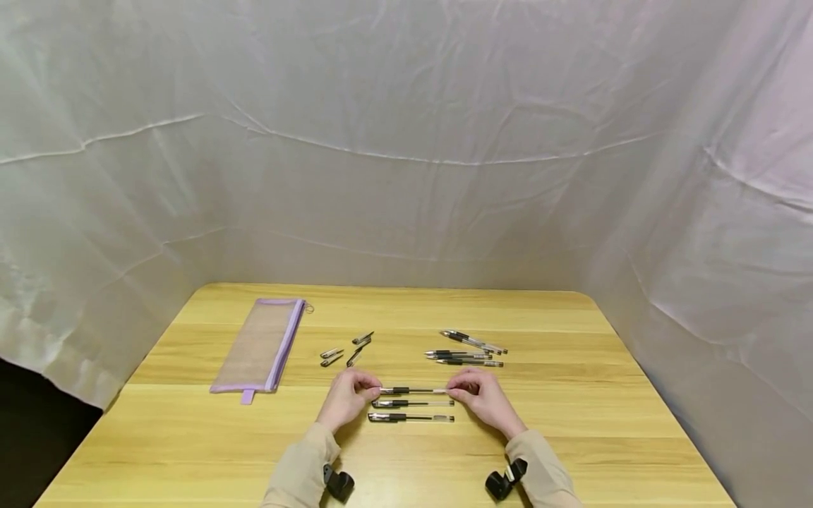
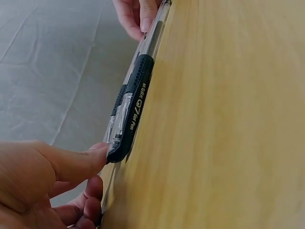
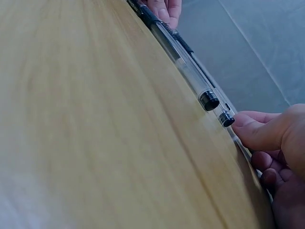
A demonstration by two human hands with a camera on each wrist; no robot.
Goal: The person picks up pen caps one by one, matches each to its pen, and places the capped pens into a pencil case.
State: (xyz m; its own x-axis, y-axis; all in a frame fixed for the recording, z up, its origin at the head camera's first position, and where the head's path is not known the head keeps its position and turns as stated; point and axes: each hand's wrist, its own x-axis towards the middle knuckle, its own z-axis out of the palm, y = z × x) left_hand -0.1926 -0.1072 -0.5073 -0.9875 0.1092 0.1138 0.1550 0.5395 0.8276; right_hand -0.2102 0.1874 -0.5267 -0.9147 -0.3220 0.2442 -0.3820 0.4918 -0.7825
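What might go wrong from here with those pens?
The left hand and right hand hold the farthest lined-up pen close to the middle pen, so a slip might knock both askew. The loose caps lie just beyond the left hand, which could brush and scatter them if it reaches forward.

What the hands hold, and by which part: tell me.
The left hand pinches the farthest pen of the lined-up three by its capped end; the right hand pinches its opposite end.
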